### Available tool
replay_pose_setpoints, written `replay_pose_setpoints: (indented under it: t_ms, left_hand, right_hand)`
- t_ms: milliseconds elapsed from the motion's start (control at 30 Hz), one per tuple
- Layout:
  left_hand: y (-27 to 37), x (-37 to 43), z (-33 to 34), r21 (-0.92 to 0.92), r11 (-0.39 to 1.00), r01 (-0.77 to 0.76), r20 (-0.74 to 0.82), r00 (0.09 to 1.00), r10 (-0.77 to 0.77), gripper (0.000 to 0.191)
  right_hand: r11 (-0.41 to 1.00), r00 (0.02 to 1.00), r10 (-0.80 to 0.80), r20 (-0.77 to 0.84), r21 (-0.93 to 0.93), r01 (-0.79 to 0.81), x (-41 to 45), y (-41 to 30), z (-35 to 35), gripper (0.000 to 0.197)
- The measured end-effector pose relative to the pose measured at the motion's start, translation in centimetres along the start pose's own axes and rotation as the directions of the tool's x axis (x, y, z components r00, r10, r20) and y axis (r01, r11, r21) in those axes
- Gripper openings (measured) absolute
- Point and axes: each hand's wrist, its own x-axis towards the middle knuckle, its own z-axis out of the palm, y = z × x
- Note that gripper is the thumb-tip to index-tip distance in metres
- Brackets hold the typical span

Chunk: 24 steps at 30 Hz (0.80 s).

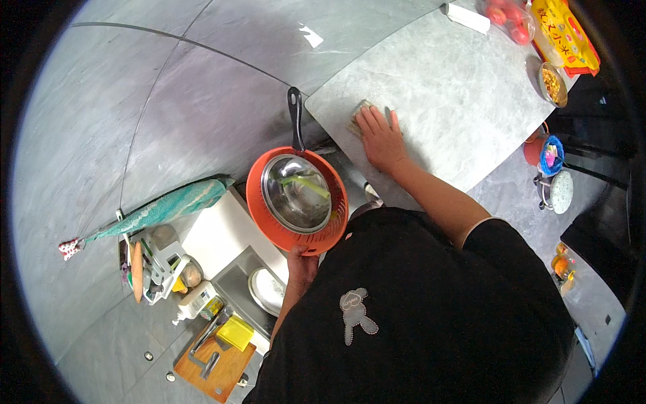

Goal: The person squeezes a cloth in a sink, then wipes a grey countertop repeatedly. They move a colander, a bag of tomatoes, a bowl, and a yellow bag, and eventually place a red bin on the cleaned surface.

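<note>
My left hand [303,265] grips the near rim of an orange plastic colander [258,222]. Inside it rests a round, shiny vessel or lid [290,214]; I cannot tell whether it is glass or metal. A pale green stalk [315,187] shows within its rim. From the colander's far side rises a black handle [296,118]; where it attaches is unclear. Over on the grey marbled tabletop [454,91], near its left corner, my right hand [381,139] lies over a folded, brownish cloth [356,123], fingers on top. Part of the cloth is hidden beneath the hand.
A bowl of yellow food [551,86], a yellow printed bag [568,38] and bagged red fruit [509,20] line the table's far right. Lower left are a sink [237,275], a wooden board [217,366] and a utensil rack [159,267]. A round stool [561,192] stands right.
</note>
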Motion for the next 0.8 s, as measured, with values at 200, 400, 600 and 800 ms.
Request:
replay_pose_setpoints:
  t_ms: [200, 400, 600, 800]
  left_hand:
    - [0.4, 0.4, 0.7, 0.031, 1.0, 0.006, -0.053, 0.999, -0.004, 0.056]
    - [0.3, 0.4, 1.2, 0.032, 0.999, 0.024, -0.066, 0.998, -0.022, 0.057]
    - [0.0, 0.4, 0.8, 0.019, 0.999, 0.036, -0.056, 0.998, -0.035, 0.058]
    - [0.3, 0.3, 0.9, 0.027, 0.998, 0.049, -0.073, 0.996, -0.046, 0.059]
  right_hand:
    - [0.996, 0.999, 0.039, 0.022, -0.079, -0.037, 4.7, 1.7, -0.1, 0.047]
    - [0.997, 0.999, 0.05, -0.001, -0.059, -0.05, 6.0, 2.7, 0.5, 0.047]
    - [0.985, 0.986, -0.162, -0.047, 0.052, 0.164, 1.6, 0.8, 0.5, 0.046]
    - [0.995, 0.995, 0.065, 0.074, -0.085, -0.059, 9.8, 6.1, 0.2, 0.046]
